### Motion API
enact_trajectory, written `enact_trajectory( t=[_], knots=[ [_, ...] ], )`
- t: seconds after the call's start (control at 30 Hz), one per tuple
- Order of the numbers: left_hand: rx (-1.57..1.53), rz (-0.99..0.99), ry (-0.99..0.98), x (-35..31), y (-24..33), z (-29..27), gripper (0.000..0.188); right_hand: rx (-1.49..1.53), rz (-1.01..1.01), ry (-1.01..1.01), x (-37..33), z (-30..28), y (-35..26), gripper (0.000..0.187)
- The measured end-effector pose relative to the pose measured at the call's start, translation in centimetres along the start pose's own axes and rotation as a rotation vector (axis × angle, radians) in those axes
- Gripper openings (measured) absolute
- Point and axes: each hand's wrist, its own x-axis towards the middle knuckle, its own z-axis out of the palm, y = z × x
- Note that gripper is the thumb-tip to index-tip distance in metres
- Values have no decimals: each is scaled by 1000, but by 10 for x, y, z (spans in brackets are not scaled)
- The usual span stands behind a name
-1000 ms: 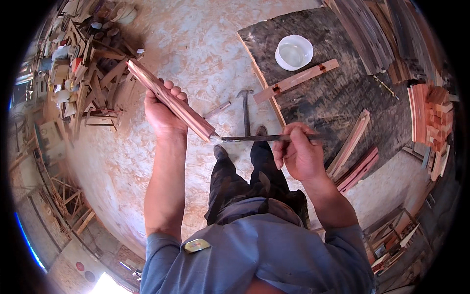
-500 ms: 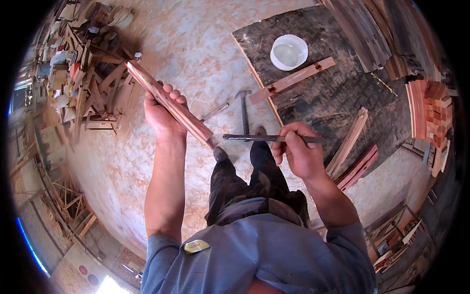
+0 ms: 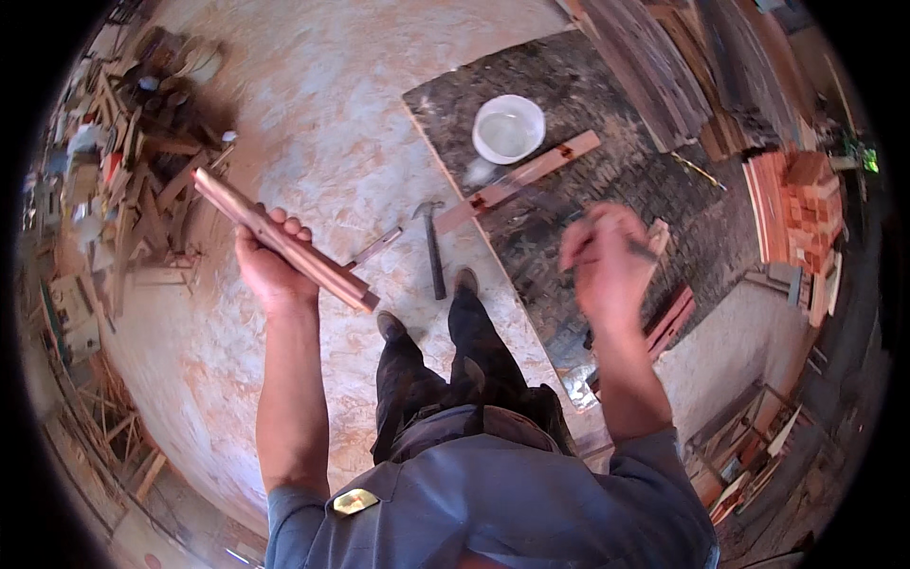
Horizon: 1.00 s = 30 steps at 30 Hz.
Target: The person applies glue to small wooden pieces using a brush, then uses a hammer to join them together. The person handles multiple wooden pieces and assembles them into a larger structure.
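Observation:
My left hand (image 3: 275,277) is closed around a long reddish wooden piece (image 3: 327,271), which slants from upper left down toward my feet. Fingers of my right hand (image 3: 609,261) are wrapped round the dark handle of a brush (image 3: 482,173), both smeared by motion. The pale bristles show beside a white bowl (image 3: 495,157) of clear liquid. Below the bowl, a wooden strip (image 3: 545,169) with red-brown patches lies across the edge of the dark board (image 3: 588,104).
A hammer (image 3: 435,261) and a thin tool (image 3: 375,248) lie on the dusty floor. Scrap wood (image 3: 142,180) is heaped at left. Long planks (image 3: 645,66) and a stack of reddish blocks (image 3: 806,209) stand at right. Red pieces (image 3: 670,321) lie near my right forearm.
My right hand has swung the brush from the lower end of the wooden piece up and right toward the bowl. My left hand keeps its hold; the view has shifted right.

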Motion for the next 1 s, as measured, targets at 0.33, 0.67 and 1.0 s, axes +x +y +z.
enact_trajectory(
  t=[0.33,0.67,1.0],
  knots=[
    [25,-41,14,-17,1,-1,34,-230,125,56,127,-13,51,20],
    [16,-93,-11,-21,12,-44,35,154,316,-52,120,-52,66,29],
    [-153,-227,-226,-20,28,-97,34,-65,245,166,-12,-26,52,25]
  ],
)
